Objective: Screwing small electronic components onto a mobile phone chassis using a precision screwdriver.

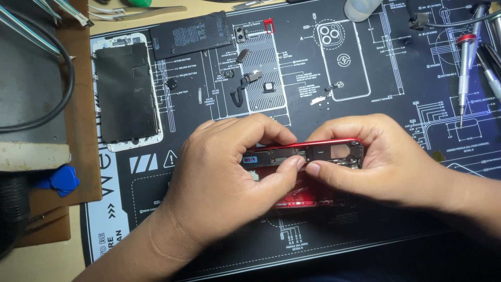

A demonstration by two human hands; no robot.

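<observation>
On the dark repair mat (pixel 365 230): one red phone housing (pixel 334 151) near its front edge, held between two hands, the left hand (pixel 224 183) and the right hand (pixel 386 162). One detached screen panel (pixel 127 94) and one black battery (pixel 190 35) lie toward the mat's far left. Perhaps eight small loose parts (pixel 254 78) sit at its far middle; they are too tiny to count surely. One red-collared screwdriver (pixel 464 68) lies at the mat's far right. Two blue picks (pixel 60 180) lie just off its left edge.

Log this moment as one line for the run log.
left hand: grips opened red phone housing | right hand: grips same housing, thumb inside | black printed repair mat: detached screen panel, black rectangular battery
</observation>
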